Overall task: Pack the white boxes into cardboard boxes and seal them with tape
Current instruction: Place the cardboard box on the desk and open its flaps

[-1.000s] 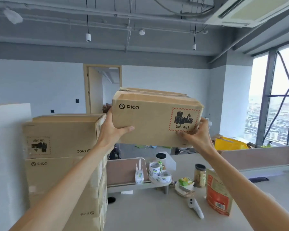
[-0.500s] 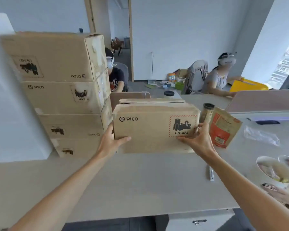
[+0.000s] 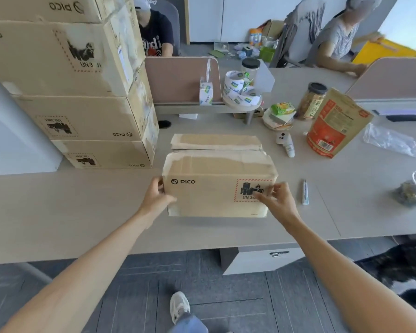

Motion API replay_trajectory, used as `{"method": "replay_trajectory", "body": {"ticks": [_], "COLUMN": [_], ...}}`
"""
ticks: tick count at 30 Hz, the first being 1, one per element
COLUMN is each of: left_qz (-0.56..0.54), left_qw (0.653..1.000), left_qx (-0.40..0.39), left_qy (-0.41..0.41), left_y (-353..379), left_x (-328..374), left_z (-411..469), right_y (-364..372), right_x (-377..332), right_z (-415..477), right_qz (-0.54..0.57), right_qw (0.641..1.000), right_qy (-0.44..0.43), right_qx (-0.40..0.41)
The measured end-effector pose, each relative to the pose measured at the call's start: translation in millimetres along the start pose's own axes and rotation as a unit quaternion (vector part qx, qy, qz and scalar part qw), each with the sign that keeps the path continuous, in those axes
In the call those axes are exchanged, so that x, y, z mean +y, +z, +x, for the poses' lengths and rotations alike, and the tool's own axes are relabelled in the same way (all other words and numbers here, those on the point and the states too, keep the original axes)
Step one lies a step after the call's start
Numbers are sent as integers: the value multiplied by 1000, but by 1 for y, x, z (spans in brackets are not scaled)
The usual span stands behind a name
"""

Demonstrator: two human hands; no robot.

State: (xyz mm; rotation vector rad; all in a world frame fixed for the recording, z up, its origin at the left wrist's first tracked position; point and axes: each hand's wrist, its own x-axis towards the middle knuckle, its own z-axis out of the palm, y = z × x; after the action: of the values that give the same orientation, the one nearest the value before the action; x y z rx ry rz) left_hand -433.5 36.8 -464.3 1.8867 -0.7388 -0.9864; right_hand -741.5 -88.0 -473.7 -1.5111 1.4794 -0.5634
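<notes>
Cardboard box point(image 3: 216, 186) is lying mid-frame on the desk point(image 3: 82, 212). Left hand point(image 3: 157, 199) and right hand point(image 3: 277, 201) are curling their fingers around its front corners. I am thinking the flaps are needing flat, even pressing before taping.

The cardboard box point(image 3: 216, 179) rests upright on the table point(image 3: 82, 212), long face toward the viewer. That face bears a PICO logo at left and a red-bordered battery label at right. The top flaps are folded shut, their edges torn. The stack of cardboard boxes point(image 3: 77, 111) stands at its 10 o'clock. The tape roll point(image 3: 205, 93), white with printed marks, stands on edge at 12 o'clock.
</notes>
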Motion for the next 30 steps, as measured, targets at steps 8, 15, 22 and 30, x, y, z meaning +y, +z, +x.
{"method": "replay_trajectory", "body": {"ticks": [8, 15, 22, 30], "left_qz": [53, 44, 35, 216], "left_qw": [994, 998, 997, 948], "left_qx": [-75, -32, -62, -228], "left_qy": [-62, -44, -25, 56], "left_y": [-10, -14, -46, -51], "left_x": [20, 29, 35, 35], "left_z": [-3, -2, -8, -26], "right_y": [-15, -19, -46, -53], "right_x": [-6, -28, -39, -42], "right_z": [8, 11, 9, -7], "right_qz": [17, 66, 132, -205], "right_qw": [992, 997, 977, 949], "right_qy": [59, 31, 127, -35], "right_qx": [-112, -27, -113, -237]}}
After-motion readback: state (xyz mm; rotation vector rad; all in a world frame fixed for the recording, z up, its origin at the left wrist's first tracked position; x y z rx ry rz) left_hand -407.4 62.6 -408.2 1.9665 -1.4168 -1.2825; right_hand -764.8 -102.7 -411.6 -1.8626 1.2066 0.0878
